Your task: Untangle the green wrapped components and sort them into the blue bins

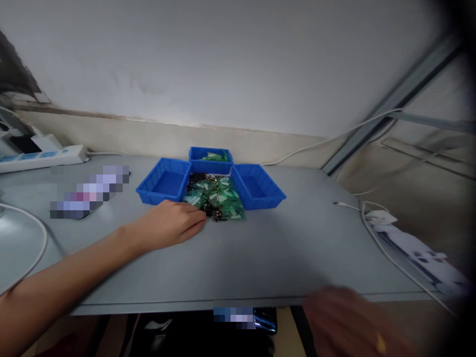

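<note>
Left hand (173,223): fingers lay together at the pile's (219,196) near-left edge (pinching or not, I couldn't tell).
Pile: green packets (232,202) and dark parts (213,213) sat ahead and right.
Right hand (353,322): blurred, state indistinguishable.

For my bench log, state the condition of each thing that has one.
Pile: loose, mixed
Left hand: curled at the pile's near edge
Right hand: blurred, grip unclear
Left bin: upright, floor showing
Right bin: upright, floor showing
Back bin: upright, holding green packets
Power strip: adapters plugged in
Left pixelated item: flat
Cable tip: unplugged
</note>
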Motion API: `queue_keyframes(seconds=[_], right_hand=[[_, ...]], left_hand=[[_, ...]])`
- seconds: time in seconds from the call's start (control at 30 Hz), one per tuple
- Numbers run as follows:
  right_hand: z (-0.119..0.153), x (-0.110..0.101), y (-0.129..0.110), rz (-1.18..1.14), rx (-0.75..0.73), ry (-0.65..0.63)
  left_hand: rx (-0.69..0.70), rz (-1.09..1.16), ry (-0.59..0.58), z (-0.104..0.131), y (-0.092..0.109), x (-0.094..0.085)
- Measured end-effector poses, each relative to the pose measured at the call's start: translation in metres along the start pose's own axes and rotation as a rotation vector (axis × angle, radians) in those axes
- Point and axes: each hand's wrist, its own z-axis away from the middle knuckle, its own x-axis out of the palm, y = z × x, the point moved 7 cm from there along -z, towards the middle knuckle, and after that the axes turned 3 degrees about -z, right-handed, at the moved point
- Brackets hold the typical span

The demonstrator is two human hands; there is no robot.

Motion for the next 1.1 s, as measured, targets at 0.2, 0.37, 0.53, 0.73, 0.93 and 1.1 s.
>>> queue_keyframes(seconds=[0.2, 0.37, 0.53, 0.73, 0.93, 1.1], right_hand=[[-0.125, 0.041, 0.058, -0.136, 0.165, -0.259], [-0.167, 0.095, 0.053, -0.054, 0.036, -0.393], [-0.164, 0.098, 0.052, -0.047, 0.095, -0.282], [-0.155, 0.098, 0.048, -0.144, 0.086, -0.345], [-0.153, 0.092, 0.045, -0.204, 0.03, -0.365], [-0.154, 0.083, 0.058, -0.301, 0.206, -0.237]], left_hand=[[-0.078, -0.066, 0.034, 0.002, -0.008, 0.001], [-0.14, -0.105, 0.048, 0.003, -0.012, 0.001], [-0.256, -0.226, 0.154, 0.005, -0.016, -0.004], [-0.297, -0.304, 0.099, -0.001, -0.013, 0.005], [-0.196, -0.375, 0.156, -0.001, -0.005, -0.002], [-0.098, -0.512, 0.364, 0.01, 0.005, -0.031]])
